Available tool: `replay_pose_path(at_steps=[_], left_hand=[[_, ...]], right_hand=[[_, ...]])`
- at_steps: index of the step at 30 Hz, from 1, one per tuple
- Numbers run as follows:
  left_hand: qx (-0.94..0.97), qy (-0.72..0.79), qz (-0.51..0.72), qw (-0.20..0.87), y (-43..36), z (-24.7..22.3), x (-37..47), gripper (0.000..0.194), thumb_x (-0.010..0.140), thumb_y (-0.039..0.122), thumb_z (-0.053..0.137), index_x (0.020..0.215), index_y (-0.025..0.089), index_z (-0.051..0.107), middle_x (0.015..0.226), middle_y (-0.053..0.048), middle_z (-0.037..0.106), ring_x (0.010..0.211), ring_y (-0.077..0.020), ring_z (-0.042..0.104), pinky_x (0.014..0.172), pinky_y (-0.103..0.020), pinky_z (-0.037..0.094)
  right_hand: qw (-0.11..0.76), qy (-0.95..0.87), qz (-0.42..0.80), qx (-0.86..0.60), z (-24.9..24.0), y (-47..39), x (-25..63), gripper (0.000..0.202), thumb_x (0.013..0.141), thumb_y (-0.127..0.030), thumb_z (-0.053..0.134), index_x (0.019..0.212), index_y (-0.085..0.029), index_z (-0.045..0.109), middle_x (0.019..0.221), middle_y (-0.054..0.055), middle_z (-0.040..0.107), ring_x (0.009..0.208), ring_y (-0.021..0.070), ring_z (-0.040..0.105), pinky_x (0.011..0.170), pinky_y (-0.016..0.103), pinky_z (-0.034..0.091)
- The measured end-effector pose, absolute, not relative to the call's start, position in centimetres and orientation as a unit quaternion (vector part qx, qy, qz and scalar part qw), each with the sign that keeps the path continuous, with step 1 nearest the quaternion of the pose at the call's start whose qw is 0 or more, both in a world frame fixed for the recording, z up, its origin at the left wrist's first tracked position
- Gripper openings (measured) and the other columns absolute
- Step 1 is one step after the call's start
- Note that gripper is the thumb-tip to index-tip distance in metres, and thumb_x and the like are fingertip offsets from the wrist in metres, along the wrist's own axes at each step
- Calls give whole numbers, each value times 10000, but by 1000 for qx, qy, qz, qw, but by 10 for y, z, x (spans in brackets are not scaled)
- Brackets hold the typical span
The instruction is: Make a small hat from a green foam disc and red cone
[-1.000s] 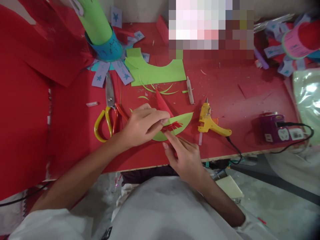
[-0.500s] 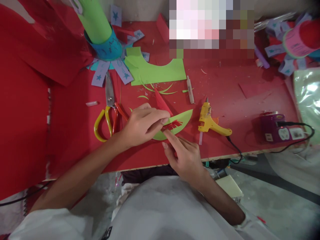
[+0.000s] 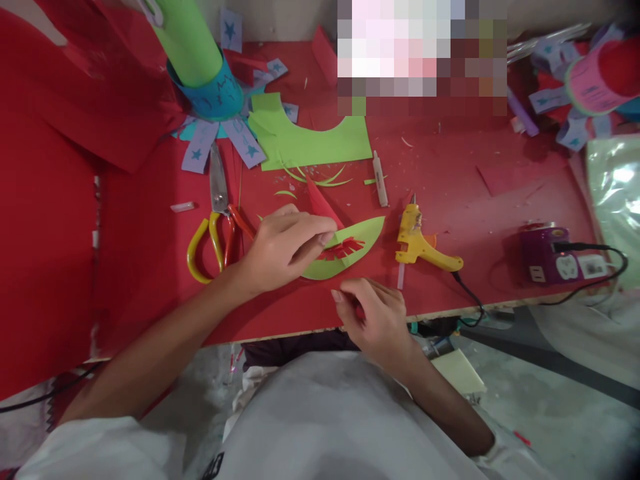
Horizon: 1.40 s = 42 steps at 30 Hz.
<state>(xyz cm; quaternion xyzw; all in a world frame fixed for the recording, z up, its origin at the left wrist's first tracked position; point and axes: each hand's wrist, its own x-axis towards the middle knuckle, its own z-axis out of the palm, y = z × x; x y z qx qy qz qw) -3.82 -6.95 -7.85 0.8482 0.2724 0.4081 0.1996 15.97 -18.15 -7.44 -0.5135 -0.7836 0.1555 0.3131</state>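
A pale green paper disc [image 3: 367, 241] with a red fringed strip [image 3: 353, 248] on its face is tilted just above the red table. Behind its upper edge a red pointed paper piece [image 3: 320, 203] shows, its lower part partly covered. My left hand [image 3: 287, 247] grips the disc at its left side, thumb and fingers closed and hiding that side. Loosely bent, my right hand [image 3: 375, 310] is a little below and right of the disc, not touching it. It holds nothing, with a gap between thumb and forefinger.
Scissors [image 3: 219, 193] lie left of my left hand. A yellow glue gun [image 3: 413, 233] rests at right, corded, near a purple socket box [image 3: 543, 253]. Green paper offcut [image 3: 315, 143], glue tube [image 3: 380, 179] and scraps lie behind. A blue-green paper figure [image 3: 200, 73] stands back left.
My right hand has drawn back down and right, its forefinger leaving the red fringe. More of the fringe shows. My left hand keeps its grip and has hardly moved.
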Motion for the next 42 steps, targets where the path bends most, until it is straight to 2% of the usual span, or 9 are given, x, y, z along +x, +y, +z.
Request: replay_pose_path(at_steps=[6,13,17,21,28,32,34,38,42], left_hand=[[846,294,400,193,-70,-75,-38,136,1058,103,572,1013,175,678,805,14,744,709,-104,656,739,-270,484],[842,318,401,172,-70,-76,-40,184,1085,172,538,998,170,701,780,-13,724,654,-127,577,668,-282,463],[838,323,402,180,-70,-76,-41,191,1088,183,534,1003,171,704,782,-22,713,662,-139,547,670,-282,460],[833,325,405,191,-70,-76,-41,200,1094,200,530,1013,181,712,801,-20,717,675,-144,544,693,-287,472],[825,323,422,194,-69,-77,-41,187,1102,217,551,1014,185,713,821,-4,731,681,-129,546,687,-278,469],[827,330,417,184,-70,-77,-41,198,1105,229,547,1012,181,715,798,-1,717,664,-121,548,665,-270,472],[826,334,415,184,-70,-77,-41,201,1105,229,543,1014,179,715,793,-1,713,659,-118,550,662,-267,479],[826,340,410,185,-71,-77,-41,202,1104,225,542,1018,174,718,810,-9,724,669,-116,568,670,-267,494],[827,337,411,182,-71,-78,-42,177,1096,199,557,1016,169,713,822,-10,730,686,-111,576,657,-257,479]], right_hand=[[397,-744,149,-517,-75,-181,167,494,1058,-110,606,745,-260,255,599,-93,322,521,98,307,539,289,266],[414,-738,144,-514,-76,-176,176,559,1103,-292,643,744,-251,216,608,-92,271,535,102,250,522,287,245],[440,-712,172,-519,-76,-173,181,471,1137,-361,579,798,-262,268,640,-97,326,531,97,295,508,242,285],[443,-697,217,-520,-76,-172,181,365,1155,-332,515,857,-275,312,677,-100,359,527,95,336,508,225,308],[384,-759,182,-494,-73,-171,177,197,1134,-259,527,937,-255,532,721,-48,621,599,114,598,580,242,451],[365,-790,173,-461,-70,-172,171,130,1111,-174,532,1031,-244,605,1135,87,829,954,179,793,775,281,585],[346,-807,176,-446,-70,-174,168,135,1114,-169,516,1066,-240,620,1268,119,825,985,189,812,804,296,605],[321,-820,168,-442,-72,-174,163,147,1119,-193,504,1056,-222,634,1271,145,833,825,185,807,700,305,594],[304,-829,174,-436,-71,-171,160,165,1124,-212,492,1059,-199,643,1340,183,805,868,205,818,704,315,597]])
